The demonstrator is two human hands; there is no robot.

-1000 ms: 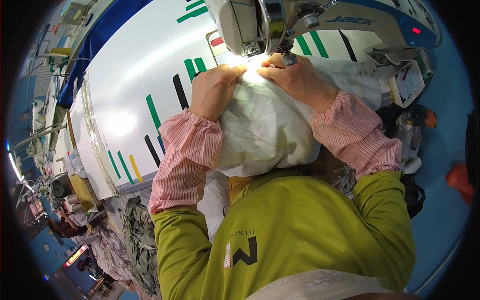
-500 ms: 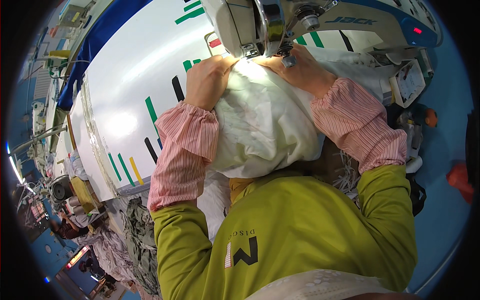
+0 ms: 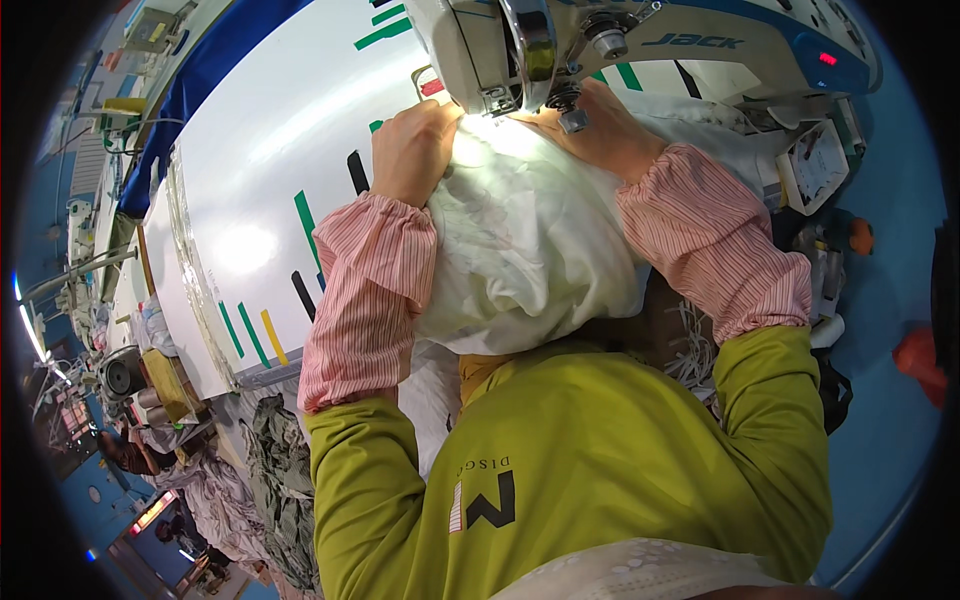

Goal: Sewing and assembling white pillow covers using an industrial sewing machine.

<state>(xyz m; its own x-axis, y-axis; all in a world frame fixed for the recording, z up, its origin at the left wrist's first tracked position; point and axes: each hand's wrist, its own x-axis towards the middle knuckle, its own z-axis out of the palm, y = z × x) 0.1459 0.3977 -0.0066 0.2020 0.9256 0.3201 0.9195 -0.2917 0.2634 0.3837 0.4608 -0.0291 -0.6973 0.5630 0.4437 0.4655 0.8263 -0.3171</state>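
A white cloth (image 3: 525,240) lies bunched under the head of a sewing machine (image 3: 475,60) and hangs over the table's near edge toward my lap. On the cloth's left edge, close to the needle area, my left hand (image 3: 412,150) is closed, fingers pinching the fabric. Right of the needle, my right hand (image 3: 605,135) grips the cloth too, its fingertips partly hidden behind the machine's thread tension parts. Bright lamp light washes out the fabric between my hands. Pink striped sleeve covers wrap both my forearms.
The white table (image 3: 240,200) carries green, black and yellow tape strips. A white tray (image 3: 815,165) with small items sits at the right. Grey-green cloth (image 3: 280,480) is heaped at the lower left. Farther left, another person (image 3: 125,452) sits among fabric piles.
Both hands and the cloth stay in nearly the same place at the needle. My left hand has shifted very slightly; the whole view has moved a little.
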